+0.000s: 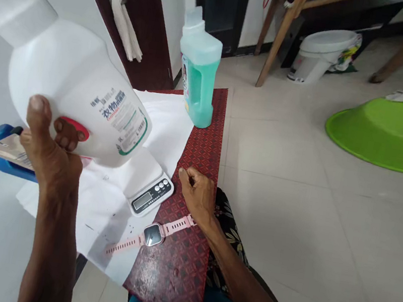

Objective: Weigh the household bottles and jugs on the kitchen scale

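My left hand (49,147) is wrapped round the handle of a big white detergent bottle (76,70), which tilts with its capped top toward the upper left. The bottle is held up over the table's left side. Below it lies a white digital scale (152,197) with a dark display and round buttons. My right hand (197,191) rests at the table's right edge, its fingers curled in; whether anything is in them is hidden. Close to that wrist, a pink-strapped watch (153,235) lies stretched out, partly on white paper.
A bottle of green liquid (201,79) stands at the table's far corner. White paper (97,226) covers much of the red patterned tabletop (169,281). Left of my hand are a tube (6,148) and a blue object (11,169). A lidded white bucket (318,57) is on the floor.
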`<state>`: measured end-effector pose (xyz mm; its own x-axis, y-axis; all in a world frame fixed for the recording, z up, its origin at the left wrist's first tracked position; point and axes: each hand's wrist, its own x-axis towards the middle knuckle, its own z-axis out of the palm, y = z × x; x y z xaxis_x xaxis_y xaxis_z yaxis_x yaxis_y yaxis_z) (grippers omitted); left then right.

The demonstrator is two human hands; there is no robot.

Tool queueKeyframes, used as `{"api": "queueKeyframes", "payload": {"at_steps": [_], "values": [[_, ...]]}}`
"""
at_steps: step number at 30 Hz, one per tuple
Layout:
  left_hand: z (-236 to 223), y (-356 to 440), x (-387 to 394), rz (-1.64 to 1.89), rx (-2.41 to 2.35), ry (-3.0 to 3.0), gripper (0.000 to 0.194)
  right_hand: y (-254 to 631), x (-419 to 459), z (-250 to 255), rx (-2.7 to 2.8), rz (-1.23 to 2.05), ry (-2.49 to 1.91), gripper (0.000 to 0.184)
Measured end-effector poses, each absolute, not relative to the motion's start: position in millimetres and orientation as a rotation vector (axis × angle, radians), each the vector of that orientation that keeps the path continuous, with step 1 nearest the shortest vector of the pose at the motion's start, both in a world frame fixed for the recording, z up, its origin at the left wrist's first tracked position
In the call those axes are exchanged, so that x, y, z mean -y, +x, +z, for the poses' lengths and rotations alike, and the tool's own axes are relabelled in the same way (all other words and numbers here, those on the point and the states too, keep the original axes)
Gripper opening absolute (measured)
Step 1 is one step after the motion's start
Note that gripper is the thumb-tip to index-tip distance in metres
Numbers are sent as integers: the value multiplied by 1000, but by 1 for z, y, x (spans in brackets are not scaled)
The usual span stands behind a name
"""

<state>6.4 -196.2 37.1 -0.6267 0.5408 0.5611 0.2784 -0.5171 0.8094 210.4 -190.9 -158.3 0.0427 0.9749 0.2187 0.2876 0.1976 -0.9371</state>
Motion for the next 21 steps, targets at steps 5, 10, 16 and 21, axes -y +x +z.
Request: {"api": "queueKeyframes", "payload": {"at_steps": [5, 10, 16, 21], "values": [[12, 6, 231, 2188, -1481, 1060, 56, 210, 191, -160, 1453, 834, -1292, 46], [-7, 2, 237, 2126, -1512, 1040, 55, 210, 191, -161, 1448, 821, -1269, 46], [-12, -2, 231, 2093, -1539, 1105, 56, 208, 191, -162, 1435, 813, -1282, 47], [-10, -9, 229, 1964, -1587, 1144, 55, 213, 189, -161, 1353, 988, -1184, 37]]}}
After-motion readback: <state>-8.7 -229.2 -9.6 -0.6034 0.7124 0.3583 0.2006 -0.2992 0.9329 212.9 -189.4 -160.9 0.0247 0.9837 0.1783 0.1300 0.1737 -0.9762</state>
